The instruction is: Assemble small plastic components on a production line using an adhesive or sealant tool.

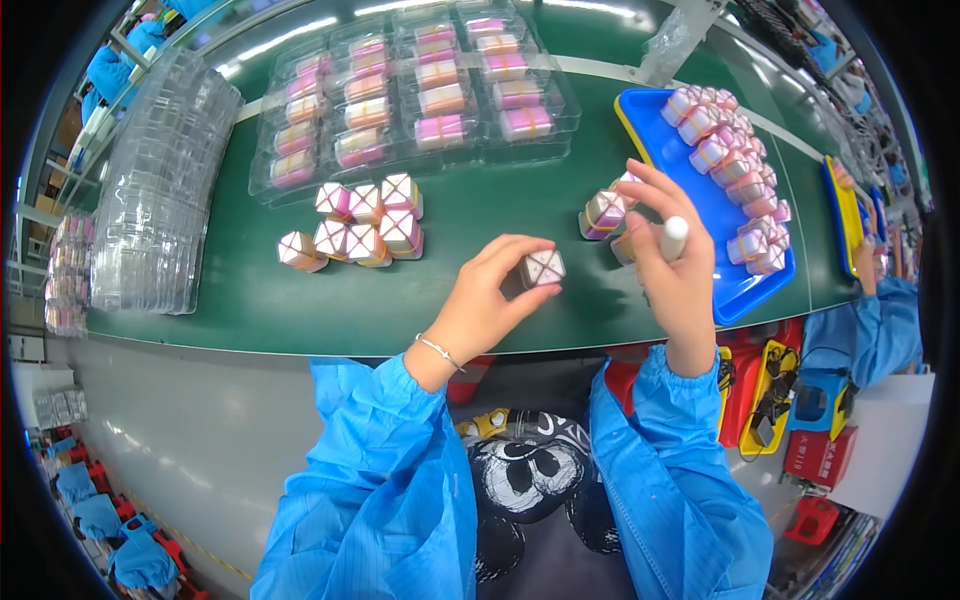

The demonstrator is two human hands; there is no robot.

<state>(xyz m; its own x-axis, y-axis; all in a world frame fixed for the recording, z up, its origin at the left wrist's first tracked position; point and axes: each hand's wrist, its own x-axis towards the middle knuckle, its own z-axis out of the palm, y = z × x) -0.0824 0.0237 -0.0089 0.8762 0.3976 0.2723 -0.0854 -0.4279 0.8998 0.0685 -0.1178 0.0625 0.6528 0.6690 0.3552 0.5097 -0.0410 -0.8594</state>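
A small block (543, 268) with a crossed white top sits at the near side of the green table (470, 210), pinched between the thumb and fingers of the left hand (487, 295), just right of its palm. To the right, the right hand (675, 270) is partly open, a white pen (674, 238) tucked in its grip, its fingers over a few similar blocks (605, 212); whether they touch is unclear. Farther right lies a blue tray (740, 295) carrying more blocks; a block group (365, 243) stands left, filled clear trays (558, 100) far, stacked clear trays (155, 200) far left
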